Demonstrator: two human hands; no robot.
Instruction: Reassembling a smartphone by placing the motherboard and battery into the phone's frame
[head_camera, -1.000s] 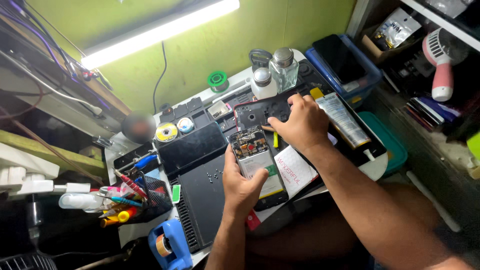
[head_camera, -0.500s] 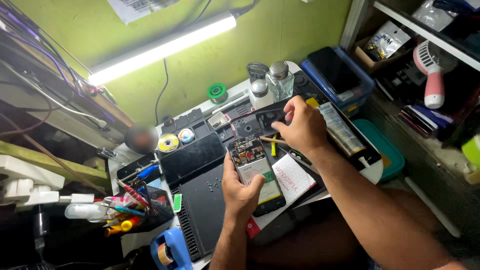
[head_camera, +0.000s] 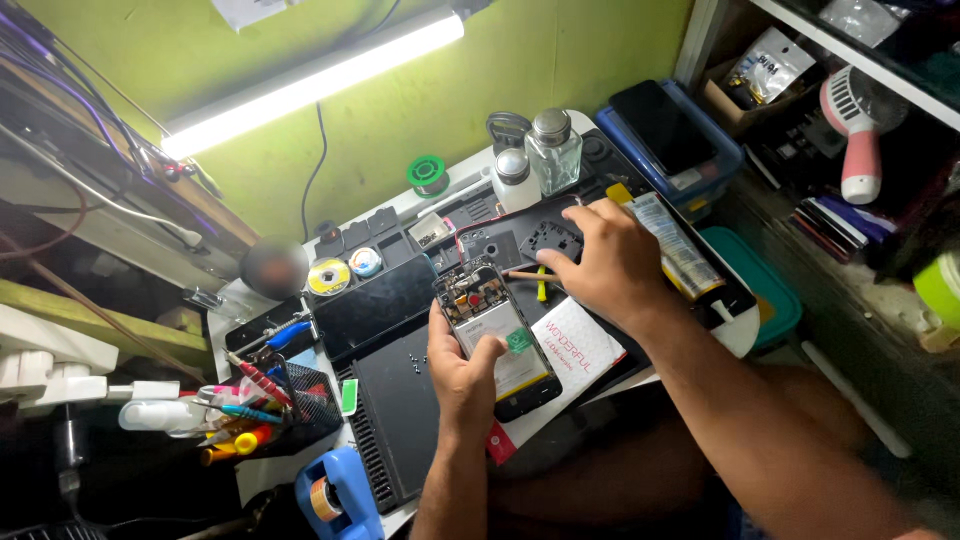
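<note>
Head view looks down on a cramped repair bench. The person's left hand (head_camera: 462, 372) is wrapped around the lower half of an opened phone (head_camera: 495, 325), thumb laid across its battery, so the exposed circuit board at the top faces up under the tube lamp (head_camera: 310, 80). The phone lies tilted on the dark work mat (head_camera: 400, 400), just above a white printed card (head_camera: 580, 350). The right hand (head_camera: 605, 262) is spread palm-down, fingers loosely open, resting on the black back cover (head_camera: 515, 240) beyond the phone; whether it grips anything cannot be told. A thin wooden-handled tool (head_camera: 530, 274) lies just under its fingertips, next to a small yellow pick (head_camera: 541, 288). Tiny screws (head_camera: 415, 362) sit loose on the mat, kept near the left wrist. Farther out stand two glass dispenser bottles (head_camera: 550, 150), solder reels (head_camera: 330, 276), a mesh pot of tools (head_camera: 270, 395), a blue tape dispenser (head_camera: 335, 495) and a blue tray (head_camera: 675, 140) holding another dark phone.
</note>
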